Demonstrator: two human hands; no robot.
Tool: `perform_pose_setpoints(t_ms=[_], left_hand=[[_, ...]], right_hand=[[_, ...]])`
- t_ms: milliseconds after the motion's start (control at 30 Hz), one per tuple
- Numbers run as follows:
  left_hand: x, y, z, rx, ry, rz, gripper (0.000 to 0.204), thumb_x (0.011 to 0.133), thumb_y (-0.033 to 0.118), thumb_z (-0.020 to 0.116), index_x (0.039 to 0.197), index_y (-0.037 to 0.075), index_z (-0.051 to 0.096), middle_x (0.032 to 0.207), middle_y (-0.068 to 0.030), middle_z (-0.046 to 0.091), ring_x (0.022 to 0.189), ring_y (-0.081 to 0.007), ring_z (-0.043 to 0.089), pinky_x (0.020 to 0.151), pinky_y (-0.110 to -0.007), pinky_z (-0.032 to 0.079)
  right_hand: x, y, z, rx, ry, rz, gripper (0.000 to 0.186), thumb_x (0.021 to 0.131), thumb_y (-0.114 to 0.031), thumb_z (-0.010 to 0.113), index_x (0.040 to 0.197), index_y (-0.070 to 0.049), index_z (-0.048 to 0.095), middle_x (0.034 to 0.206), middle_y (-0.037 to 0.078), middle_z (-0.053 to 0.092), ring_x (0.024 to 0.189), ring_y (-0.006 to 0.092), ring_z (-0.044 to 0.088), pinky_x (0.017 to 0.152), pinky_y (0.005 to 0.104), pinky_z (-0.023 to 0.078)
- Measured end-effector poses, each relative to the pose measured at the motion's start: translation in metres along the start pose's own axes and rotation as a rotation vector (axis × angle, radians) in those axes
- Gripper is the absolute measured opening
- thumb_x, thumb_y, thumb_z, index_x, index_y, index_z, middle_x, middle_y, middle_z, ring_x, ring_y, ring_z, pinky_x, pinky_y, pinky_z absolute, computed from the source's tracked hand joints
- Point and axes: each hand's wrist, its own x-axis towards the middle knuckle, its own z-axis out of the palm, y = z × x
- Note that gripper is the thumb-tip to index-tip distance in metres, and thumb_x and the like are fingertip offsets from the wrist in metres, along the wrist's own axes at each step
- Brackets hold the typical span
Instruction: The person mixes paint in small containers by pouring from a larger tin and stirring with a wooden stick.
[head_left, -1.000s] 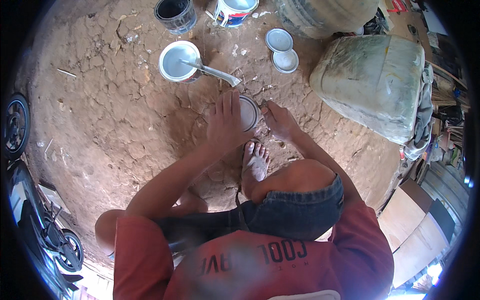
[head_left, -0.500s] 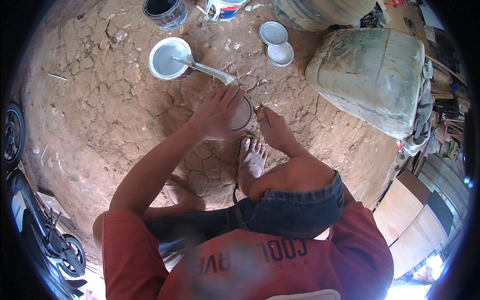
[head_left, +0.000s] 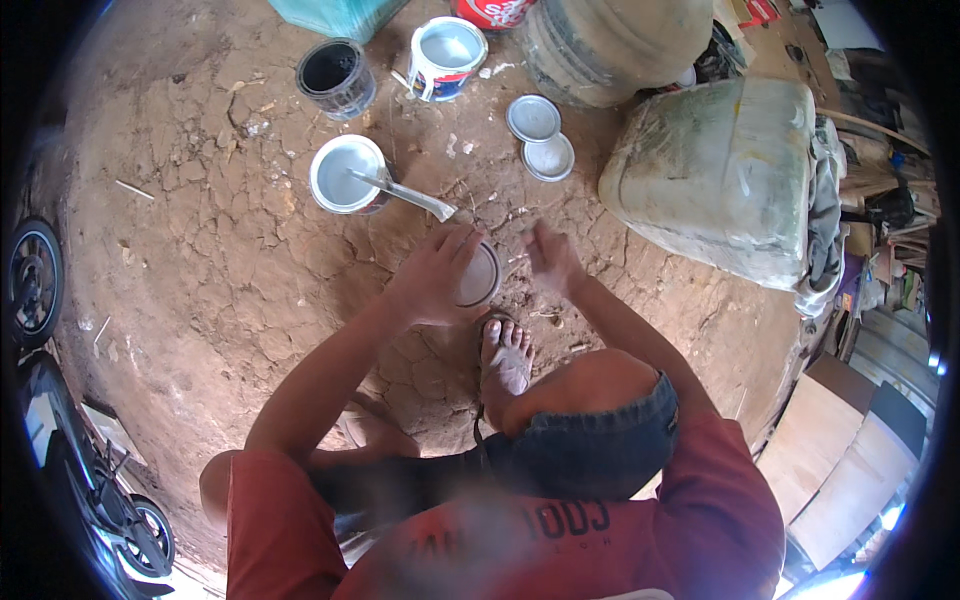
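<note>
My left hand point(head_left: 437, 275) is wrapped over the side and top of a small round paint can point(head_left: 482, 277) with a grey lid on it, standing on the ground in front of my foot. To the right of the can, a little apart from its rim, is my right hand point(head_left: 554, 262) with curled fingers. Whatever it may hold is too small to make out. Just beyond the left hand stands an open can of pale paint point(head_left: 347, 160), with a paint-smeared brush or stick point(head_left: 412, 195) lying across its rim, its end pointing toward the lidded can.
Farther off are a dark open bucket point(head_left: 336, 80) and another open paint can point(head_left: 447, 55). Two loose lids point(head_left: 533, 119) lie right of them. A large dirty plastic container point(head_left: 715, 170) stands at right, a big drum point(head_left: 620, 50) behind. Cracked earth is underfoot; a motorbike point(head_left: 110, 500) is lower left.
My right hand has drawn back from the lid's rim and is now apart from it. The left hand stays on the can. The view has shifted, showing more of the far ground.
</note>
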Motion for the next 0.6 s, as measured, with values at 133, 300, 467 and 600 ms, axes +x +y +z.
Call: perform_pose_setpoints(t_ms=[133,300,467,600], left_hand=[[-0.007,-0.001,0.003,0.065,0.000,-0.035,0.109,0.072,0.057,0.077,0.150,-0.005,0.032,0.144,-0.0241,0.043,0.132,-0.0420,0.043,0.115,-0.048,0.036],[-0.012,0.009,0.010,0.054,0.000,-0.176,0.110,0.071,0.060,0.077,0.151,-0.001,0.031,0.149,-0.0244,0.038,0.137,-0.0427,0.039,0.115,-0.052,0.033],[-0.009,0.026,0.005,0.221,0.070,-0.148,0.106,0.071,0.060,0.079,0.150,0.004,0.037,0.150,-0.0209,0.039,0.140,-0.0414,0.037,0.115,-0.053,0.033],[-0.002,0.024,0.017,0.123,0.119,-0.195,0.101,0.070,0.054,0.081,0.148,0.005,0.040,0.149,-0.0181,0.041,0.140,-0.0405,0.037,0.114,-0.053,0.034]], right_hand=[[0.040,-0.035,0.000,-0.230,0.105,0.021,0.045,0.097,-0.018,0.053,0.137,-0.004,0.038,0.126,0.030,0.059,0.111,0.0484,0.060,0.095,0.0550,0.050],[0.010,-0.042,0.026,0.051,-0.081,-0.302,0.098,0.085,-0.027,0.074,0.159,-0.005,0.014,0.158,0.028,0.026,0.147,0.0448,0.028,0.121,0.0516,0.028],[-0.023,-0.037,0.079,0.598,0.080,-0.413,0.127,0.060,-0.038,0.093,0.157,-0.004,0.017,0.158,0.023,0.031,0.146,0.0378,0.034,0.120,0.0466,0.031],[-0.012,-0.026,0.097,0.624,0.043,-0.292,0.126,0.058,-0.035,0.095,0.154,-0.005,0.020,0.153,0.020,0.037,0.142,0.0335,0.040,0.117,0.0438,0.034]])
